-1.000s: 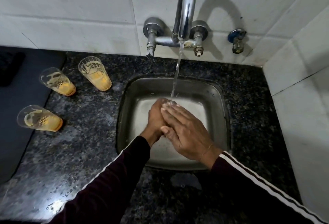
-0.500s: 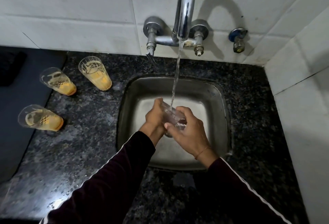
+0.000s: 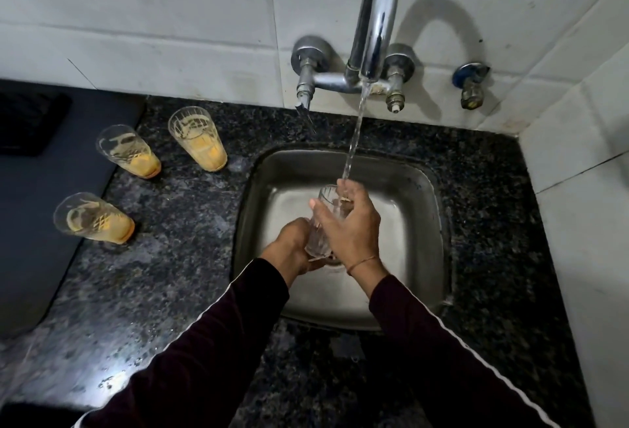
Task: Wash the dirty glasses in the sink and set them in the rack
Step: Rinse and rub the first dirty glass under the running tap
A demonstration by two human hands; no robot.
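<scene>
Over the steel sink I hold a clear cut glass upright under running water from the tap. My left hand grips its base from the left. My right hand wraps its upper side, fingers curled over the rim where the stream lands. Three dirty glasses with orange residue stand on the dark granite counter to the left: one nearest the sink, one further left, one in front.
A dark mat or tray lies at the counter's left edge. White tiled walls close in behind and on the right, with a small blue-capped valve. The counter is wet in front. No rack is in view.
The glass has been turned upright and raised toward the stream. My right hand moved from covering it to gripping its upper side near the rim; the left hand shifted down to the base.
</scene>
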